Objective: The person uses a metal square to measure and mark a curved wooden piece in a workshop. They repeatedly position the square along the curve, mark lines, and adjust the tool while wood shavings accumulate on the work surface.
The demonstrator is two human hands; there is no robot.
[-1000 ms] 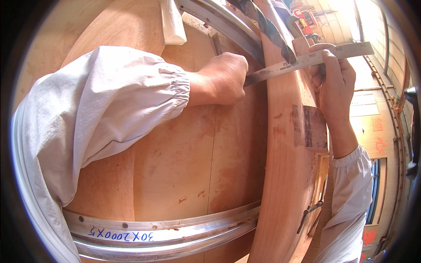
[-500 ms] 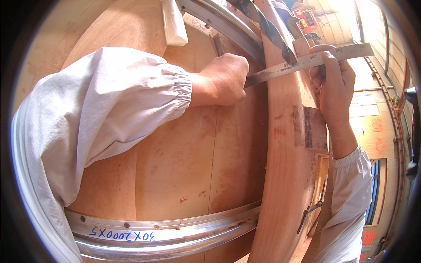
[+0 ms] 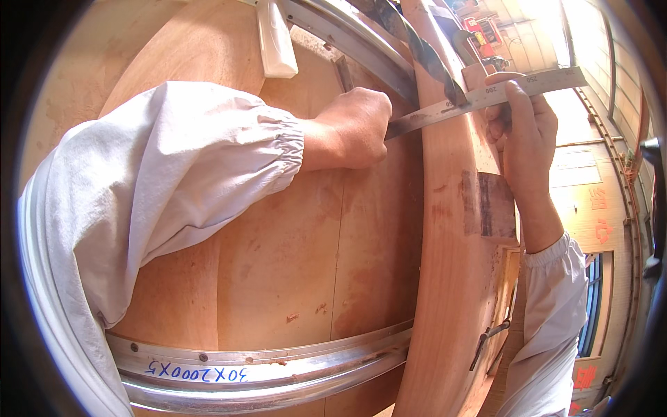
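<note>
Nearest, pale grey-white cloth sleeves (image 3: 174, 167) with gathered cuffs cover both forearms, one from the left edge, one from the lower right. The left hand (image 3: 354, 128) is closed in a fist on one end of a long, flat silver steel ruler (image 3: 472, 102), that end hidden inside the grip. The right hand (image 3: 529, 128), well apart from it, clamps the ruler toward its other end, thumb on the upper face, lower fingers curled. The ruler slants across a thick, reddish-brown wooden beam (image 3: 445, 278) between the two hands, its marked tip jutting out past the right one. A dark, roughly square patch (image 3: 497, 205) marks the beam below; lower still, a thin black metal T-shaped handle (image 3: 488, 339) by its right side. Left of the beam, a broad tan wooden panel (image 3: 278, 278) with a straight seam; along its bottom, a shiny silver metal rail (image 3: 278, 372) bearing blue handwriting. Above the left hand, a whitish translucent block (image 3: 276, 42) beside a second silver metal rail (image 3: 347, 28). Farther off, upper right, a red boxy object (image 3: 484, 33), details too small to tell; beyond, a pale wall with red characters (image 3: 597, 199) and a dark-framed window (image 3: 593, 306).
</note>
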